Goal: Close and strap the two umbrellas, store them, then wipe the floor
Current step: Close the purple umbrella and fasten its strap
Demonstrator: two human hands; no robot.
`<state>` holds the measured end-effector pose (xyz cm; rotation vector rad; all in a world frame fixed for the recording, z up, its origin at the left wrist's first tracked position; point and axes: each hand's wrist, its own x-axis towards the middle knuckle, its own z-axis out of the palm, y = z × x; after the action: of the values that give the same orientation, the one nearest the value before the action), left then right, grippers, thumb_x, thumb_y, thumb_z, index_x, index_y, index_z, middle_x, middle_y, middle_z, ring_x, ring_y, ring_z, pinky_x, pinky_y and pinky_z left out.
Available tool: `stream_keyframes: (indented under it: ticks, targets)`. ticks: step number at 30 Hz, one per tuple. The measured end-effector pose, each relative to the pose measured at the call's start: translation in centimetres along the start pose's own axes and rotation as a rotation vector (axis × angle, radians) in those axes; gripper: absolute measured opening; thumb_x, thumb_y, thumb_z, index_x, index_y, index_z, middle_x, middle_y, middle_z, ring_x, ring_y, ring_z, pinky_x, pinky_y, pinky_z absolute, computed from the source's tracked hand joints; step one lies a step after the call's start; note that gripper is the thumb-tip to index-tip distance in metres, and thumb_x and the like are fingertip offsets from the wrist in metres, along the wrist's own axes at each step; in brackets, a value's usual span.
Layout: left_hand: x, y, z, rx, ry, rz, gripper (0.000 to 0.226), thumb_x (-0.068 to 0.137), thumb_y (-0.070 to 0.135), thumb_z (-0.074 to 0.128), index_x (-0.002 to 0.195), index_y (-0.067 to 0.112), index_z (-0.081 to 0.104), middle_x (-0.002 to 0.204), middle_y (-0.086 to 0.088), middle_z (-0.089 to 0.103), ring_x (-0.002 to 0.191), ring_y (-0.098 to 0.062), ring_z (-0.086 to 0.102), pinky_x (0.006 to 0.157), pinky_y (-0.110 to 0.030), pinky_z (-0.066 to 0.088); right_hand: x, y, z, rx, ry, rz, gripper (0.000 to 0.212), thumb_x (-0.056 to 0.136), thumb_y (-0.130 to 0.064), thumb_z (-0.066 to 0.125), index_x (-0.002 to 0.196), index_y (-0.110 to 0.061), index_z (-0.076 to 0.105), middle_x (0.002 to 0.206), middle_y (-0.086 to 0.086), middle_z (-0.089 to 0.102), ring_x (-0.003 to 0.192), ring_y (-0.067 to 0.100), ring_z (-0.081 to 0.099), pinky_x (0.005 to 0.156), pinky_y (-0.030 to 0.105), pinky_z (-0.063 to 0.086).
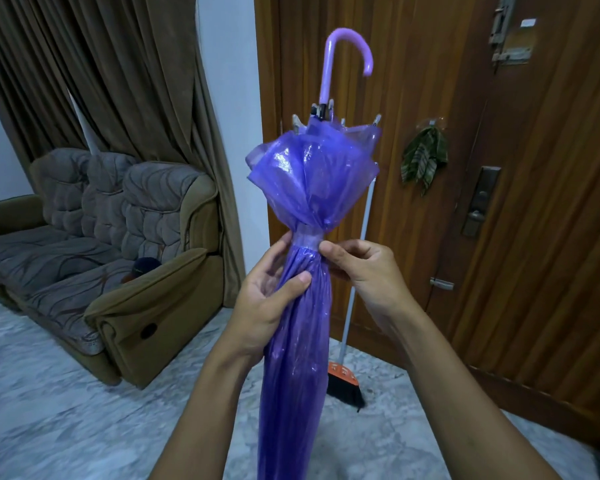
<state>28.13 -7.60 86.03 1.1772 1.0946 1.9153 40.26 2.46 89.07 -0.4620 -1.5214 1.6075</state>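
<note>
A closed purple see-through umbrella stands upright in front of me, its lilac hook handle at the top. A pale strap is wound around the folded canopy, which flares out above it. My left hand grips the canopy just below the strap, thumb across the front. My right hand pinches the strap's right end with its fingertips. Only this one umbrella is in view.
A wooden door fills the right side, with a green cloth hanging on a hook. A broom leans against the door. A brown sofa and curtains stand at the left on the marble floor.
</note>
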Motion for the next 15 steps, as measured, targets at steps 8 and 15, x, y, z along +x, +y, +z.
stream_keyframes:
  ticks: [8,15]
  targets:
    - [1.1,0.5,0.2,0.564,-0.007,0.044,0.055,0.082,0.040,0.072,0.131,0.043,0.049,0.126,0.006,0.037,0.117,-0.013,0.056,0.083,-0.008,0.049,-1.4,-0.3,-0.6,-0.071,0.173,-0.079,0.006,0.082,-0.012,0.077,0.081,-0.008,0.074,0.081,0.010,0.077,0.077,0.025,0.074,0.072,0.034,0.063]
    - [0.6,0.8,1.5,0.686,-0.117,0.060,0.079,0.085,0.023,0.068,0.151,0.028,0.027,0.138,0.017,0.047,0.125,0.004,0.050,0.103,-0.015,0.041,-1.8,-0.4,1.0,-0.397,0.382,-0.306,0.012,0.071,-0.024,0.089,0.075,-0.017,0.079,0.065,-0.008,0.074,0.063,0.002,0.071,0.061,0.016,0.055]
